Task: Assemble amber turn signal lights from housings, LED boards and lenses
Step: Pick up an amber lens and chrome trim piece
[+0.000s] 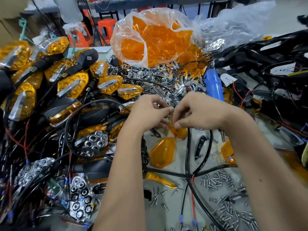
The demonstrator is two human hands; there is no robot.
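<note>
My left hand (pixel 146 112) and my right hand (pixel 198 110) meet at the table's middle, fingers pinched together over a small part. My right hand grips an amber lens (pixel 179 130) between thumb and fingers; my left hand's fingertips touch its upper edge, where something small and shiny is mostly hidden. Another amber lens (pixel 162 152) lies flat just below. A black cable (pixel 188 147) with red and black wires hangs down beside the held lens. Finished amber turn signals (pixel 73 84) are heaped on the left.
A clear bag of amber lenses (pixel 155 40) stands at the back. Chrome reflector parts (pixel 155 77) pile under it, a blue tool (pixel 214 84) beside them. Loose screws (pixel 223 182) scatter at front right. Chrome LED reflectors (pixel 80 202) and wires lie front left; black housings (pixel 270 64) at right.
</note>
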